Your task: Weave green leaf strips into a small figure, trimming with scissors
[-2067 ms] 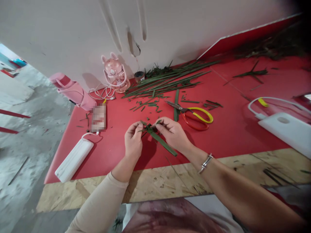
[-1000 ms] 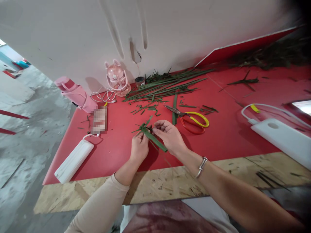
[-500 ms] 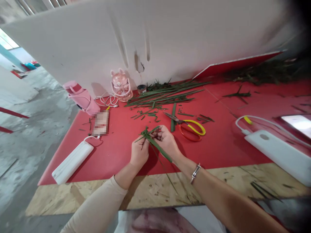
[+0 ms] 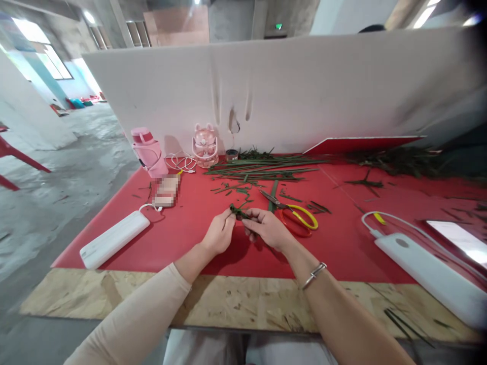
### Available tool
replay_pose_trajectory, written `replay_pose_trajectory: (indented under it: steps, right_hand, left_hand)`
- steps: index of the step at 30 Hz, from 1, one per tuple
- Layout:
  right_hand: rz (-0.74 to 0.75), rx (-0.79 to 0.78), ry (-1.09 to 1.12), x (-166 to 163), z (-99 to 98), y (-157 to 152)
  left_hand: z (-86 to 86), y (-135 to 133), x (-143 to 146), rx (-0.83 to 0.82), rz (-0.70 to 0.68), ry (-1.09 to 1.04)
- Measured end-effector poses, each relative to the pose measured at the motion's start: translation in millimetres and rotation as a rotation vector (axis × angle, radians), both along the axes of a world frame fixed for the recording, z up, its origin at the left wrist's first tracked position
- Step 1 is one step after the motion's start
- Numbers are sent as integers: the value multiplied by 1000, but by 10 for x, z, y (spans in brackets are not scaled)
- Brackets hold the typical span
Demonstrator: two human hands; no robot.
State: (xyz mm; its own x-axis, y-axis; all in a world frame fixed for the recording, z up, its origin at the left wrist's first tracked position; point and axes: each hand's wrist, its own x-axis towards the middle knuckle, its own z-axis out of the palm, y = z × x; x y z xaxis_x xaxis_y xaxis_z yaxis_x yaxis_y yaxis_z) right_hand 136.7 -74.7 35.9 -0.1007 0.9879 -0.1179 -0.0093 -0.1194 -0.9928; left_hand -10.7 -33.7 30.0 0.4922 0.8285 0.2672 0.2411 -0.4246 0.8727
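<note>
A small piece of woven green leaf strips [image 4: 239, 210] is held between my two hands above the red tabletop. My left hand [image 4: 219, 232] pinches it from the left, fingers closed. From the right, my right hand [image 4: 264, 228] has its thumb and fingers closed on the same piece; what lies under the fingertips is partly hidden. Just beyond my right hand lie scissors [image 4: 294, 212] with one yellow and one red handle, their blades resting by a wide green leaf strip [image 4: 273, 195]. Short leaf cuttings [image 4: 243, 190] are scattered past my hands.
Long green strips [image 4: 262, 166] lie along the back, beside a pink clear bottle [image 4: 205, 147] and a pink flask [image 4: 149, 154]. White power banks sit left [image 4: 116, 238] and right [image 4: 422, 274], with a phone [image 4: 460, 241] at far right. A white panel [image 4: 289, 91] stands behind.
My view has tilted up, showing more of the room. My right hand has turned over the leaf piece, and the long strip that slanted along my right wrist no longer shows.
</note>
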Motion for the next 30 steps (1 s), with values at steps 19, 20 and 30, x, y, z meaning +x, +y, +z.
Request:
replay_pose_trajectory:
  steps: [19, 20, 30]
  right_hand:
    - [-49, 78, -1, 136, 133, -11]
    - [-55, 90, 0, 143, 129, -2]
    - [-489, 512, -405, 189, 89, 13]
  left_hand:
    - [-49, 74, -33, -415, -184, -308]
    - [-45, 55, -19, -445, -201, -325]
    - [-162, 31, 59, -439, -114, -343]
